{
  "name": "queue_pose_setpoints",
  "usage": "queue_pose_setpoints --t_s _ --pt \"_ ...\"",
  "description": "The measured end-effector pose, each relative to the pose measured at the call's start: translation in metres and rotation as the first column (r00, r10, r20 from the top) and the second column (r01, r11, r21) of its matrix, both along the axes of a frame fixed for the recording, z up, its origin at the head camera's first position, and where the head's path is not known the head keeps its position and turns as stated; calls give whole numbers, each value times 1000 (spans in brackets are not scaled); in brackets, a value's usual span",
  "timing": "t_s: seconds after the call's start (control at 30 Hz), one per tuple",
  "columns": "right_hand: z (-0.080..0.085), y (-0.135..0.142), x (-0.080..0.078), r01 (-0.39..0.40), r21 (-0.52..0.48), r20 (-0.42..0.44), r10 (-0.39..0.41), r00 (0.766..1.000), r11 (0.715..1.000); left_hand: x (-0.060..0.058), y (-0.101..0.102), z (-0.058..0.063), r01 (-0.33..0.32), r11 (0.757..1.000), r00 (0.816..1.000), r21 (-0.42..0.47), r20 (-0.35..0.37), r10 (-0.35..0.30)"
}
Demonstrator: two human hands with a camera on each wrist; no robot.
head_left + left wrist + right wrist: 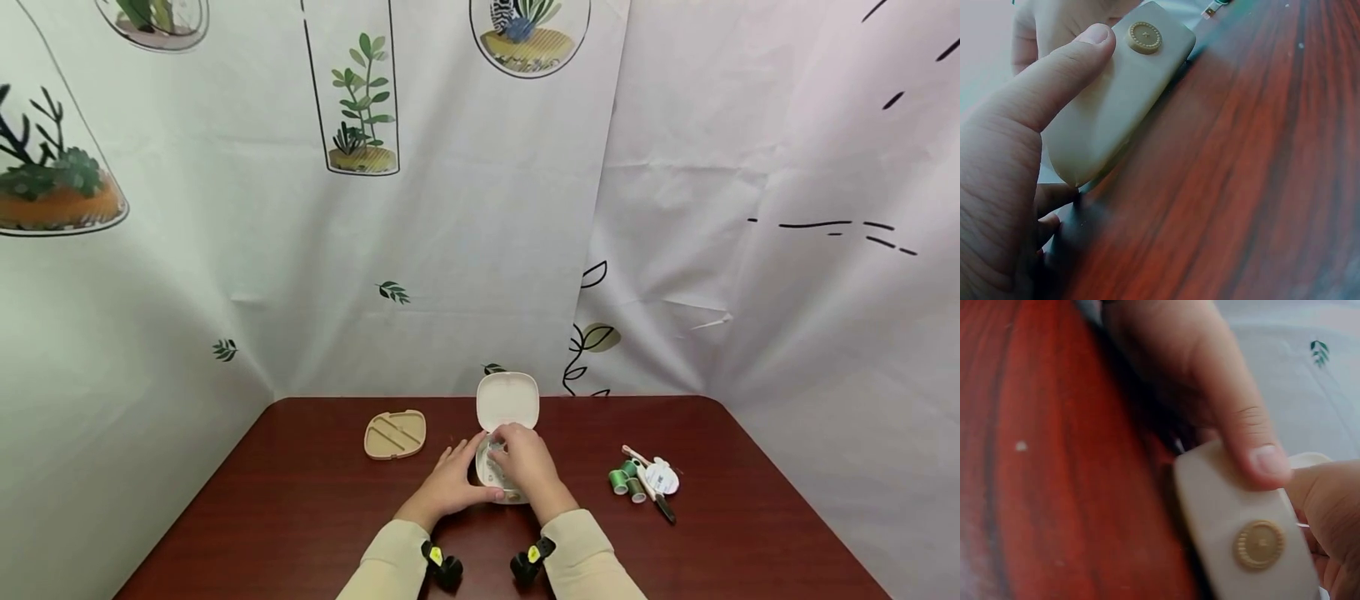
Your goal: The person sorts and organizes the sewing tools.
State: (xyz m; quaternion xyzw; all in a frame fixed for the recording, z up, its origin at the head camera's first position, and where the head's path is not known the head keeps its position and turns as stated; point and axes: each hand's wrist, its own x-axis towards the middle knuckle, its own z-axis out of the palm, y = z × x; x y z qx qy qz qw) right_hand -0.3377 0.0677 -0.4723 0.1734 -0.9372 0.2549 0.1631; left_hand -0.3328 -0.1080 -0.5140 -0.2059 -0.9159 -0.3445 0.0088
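A small cream case (507, 498) stands on the table with its lid (507, 402) raised at the back. My left hand (452, 485) holds it from the left, the thumb along its front wall and the other fingers at the side. In the left wrist view that thumb lies beside the round gold button (1144, 37) on the case's front. My right hand (531, 467) reaches into the case from the right, fingers bent down over its inside. Whether those fingertips pinch anything is hidden. Part of a pale, patterned interior shows between the hands.
A beige divided tray (395, 435) lies to the left. On the right sit several green thread spools (618, 482), a round white item (662, 477) and a slim dark-ended tool (664, 508). A white printed cloth (480, 233) hangs behind the table (315, 508).
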Motion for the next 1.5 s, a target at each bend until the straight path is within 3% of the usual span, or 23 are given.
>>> queue_pose_setpoints --t_s 0.23,0.53,0.77,1.23,1.5 --pt "-9 -3 2 63 44 -37 -62 997 997 2 1 0 7 1000 1000 2 16 -7" --pt "-9 -6 3 108 94 -51 -103 993 990 3 3 1 19 1000 1000 8 -4 -19" --pt "-7 -6 3 86 115 -8 -86 996 990 3 3 4 28 1000 999 9 -17 -28" --pt "-10 -6 2 117 131 -24 -115 993 984 2 2 2 22 1000 999 22 -36 -21" --pt "-7 -6 4 79 139 -7 -79 997 987 3 1 3 17 1000 999 22 -31 -16"
